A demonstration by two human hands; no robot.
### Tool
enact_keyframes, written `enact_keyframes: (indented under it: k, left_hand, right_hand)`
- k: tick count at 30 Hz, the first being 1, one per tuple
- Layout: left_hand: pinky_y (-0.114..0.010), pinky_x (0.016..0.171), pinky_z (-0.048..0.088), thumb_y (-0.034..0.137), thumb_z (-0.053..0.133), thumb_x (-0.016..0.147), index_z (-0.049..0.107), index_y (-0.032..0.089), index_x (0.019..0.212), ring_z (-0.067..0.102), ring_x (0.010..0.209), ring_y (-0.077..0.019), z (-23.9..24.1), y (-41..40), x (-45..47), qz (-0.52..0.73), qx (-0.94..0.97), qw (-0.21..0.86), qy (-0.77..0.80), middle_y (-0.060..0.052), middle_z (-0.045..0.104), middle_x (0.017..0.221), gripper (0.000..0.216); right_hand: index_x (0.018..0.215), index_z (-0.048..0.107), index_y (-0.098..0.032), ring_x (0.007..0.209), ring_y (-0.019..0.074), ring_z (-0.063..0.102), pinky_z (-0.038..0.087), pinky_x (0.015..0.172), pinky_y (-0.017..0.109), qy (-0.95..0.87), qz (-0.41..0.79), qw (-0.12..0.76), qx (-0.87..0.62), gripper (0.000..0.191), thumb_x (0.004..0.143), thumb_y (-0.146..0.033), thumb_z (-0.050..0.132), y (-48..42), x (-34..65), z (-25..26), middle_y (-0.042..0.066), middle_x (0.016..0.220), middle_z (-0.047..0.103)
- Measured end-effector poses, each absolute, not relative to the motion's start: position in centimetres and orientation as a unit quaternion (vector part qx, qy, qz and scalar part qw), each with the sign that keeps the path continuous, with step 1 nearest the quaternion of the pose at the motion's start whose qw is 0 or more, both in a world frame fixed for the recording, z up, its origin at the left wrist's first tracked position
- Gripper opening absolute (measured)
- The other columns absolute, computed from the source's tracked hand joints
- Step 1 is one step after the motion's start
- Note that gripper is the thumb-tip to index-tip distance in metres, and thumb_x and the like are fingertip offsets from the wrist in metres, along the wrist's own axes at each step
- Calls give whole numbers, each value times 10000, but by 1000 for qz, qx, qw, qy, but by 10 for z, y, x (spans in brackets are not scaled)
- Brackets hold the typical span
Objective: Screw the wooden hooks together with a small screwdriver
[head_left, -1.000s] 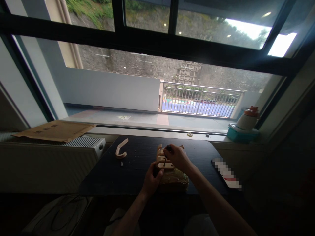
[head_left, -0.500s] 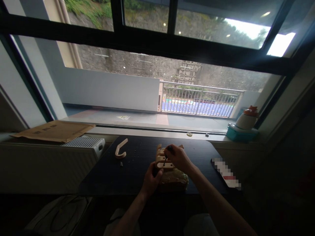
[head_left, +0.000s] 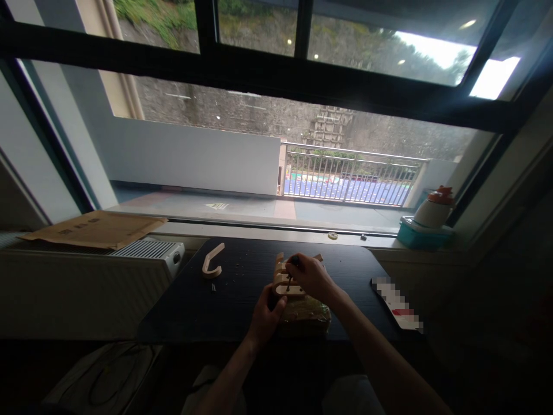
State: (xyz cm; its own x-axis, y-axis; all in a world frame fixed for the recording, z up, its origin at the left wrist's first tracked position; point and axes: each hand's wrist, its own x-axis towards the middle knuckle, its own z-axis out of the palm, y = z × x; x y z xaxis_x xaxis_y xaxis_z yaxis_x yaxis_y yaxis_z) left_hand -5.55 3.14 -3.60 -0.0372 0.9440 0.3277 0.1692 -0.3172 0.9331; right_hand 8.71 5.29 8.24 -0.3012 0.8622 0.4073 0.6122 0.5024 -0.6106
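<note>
With 12 o'clock toward the window, the block (head_left: 309, 316), wrapped in something shiny, sits at the table's (head_left: 185, 314) 6 o'clock edge, a row of wooden pieces (head_left: 290, 291) beside it on its 12 o'clock side. The right hand (head_left: 311, 278) is closed around the handle of a screwdriver (head_left: 295, 260), whose shaft points down to the 9 o'clock end of the nearest piece; whether the tip sits in a screw cannot be made out. The left hand (head_left: 264, 316) grips that end from 8 o'clock, thumb against the near edge, its other fingers mostly hidden. From the block, a loose wooden hook (head_left: 211, 266) lies toward 10 o'clock, with small screws (head_left: 213, 287) just below it. A brown envelope (head_left: 95, 229) rests on the radiator (head_left: 129, 282) farther out that way, and a bottle (head_left: 434, 210) stands on a teal box (head_left: 423, 234) at 2 o'clock.
</note>
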Motion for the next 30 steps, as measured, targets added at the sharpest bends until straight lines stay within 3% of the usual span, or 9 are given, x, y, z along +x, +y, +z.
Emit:
enact_keyframes:
  k: [18, 23, 27, 30]
  left_hand:
    - [-302, 765, 465, 335, 557, 750, 532, 186, 987, 596, 851, -186, -35, 32, -55, 557, 593, 354, 461, -27, 640, 895, 282]
    - [-310, 793, 456, 346, 551, 759, 521, 181, 1000, 585, 862, -185, -36, 32, -55, 550, 596, 351, 467, -31, 630, 901, 294]
    - [-308, 771, 468, 358, 560, 744, 525, 184, 995, 597, 857, -193, -36, 32, -55, 552, 588, 365, 465, -29, 637, 897, 308]
    - [-314, 761, 475, 366, 561, 739, 521, 187, 1005, 599, 874, -203, -35, 32, -55, 546, 586, 372, 470, -36, 637, 919, 323]
  right_hand:
    - [832, 603, -180, 549, 98, 510, 332, 487, 207, -794, 172, 353, -463, 212, 823, -361, 493, 58, 89, 80, -14, 634, 592]
    - [898, 605, -194, 565, 100, 520, 341, 503, 214, -819, 174, 323, -441, 217, 835, -360, 480, 58, 91, 83, -17, 661, 599]
    - [1051, 534, -200, 632, 123, 555, 387, 539, 231, -790, 198, 360, -455, 263, 828, -334, 495, 68, 94, 75, 11, 760, 625]
    - [1057, 504, -203, 640, 138, 561, 402, 556, 255, -760, 185, 366, -503, 255, 835, -328, 478, 75, 96, 70, 20, 764, 621]
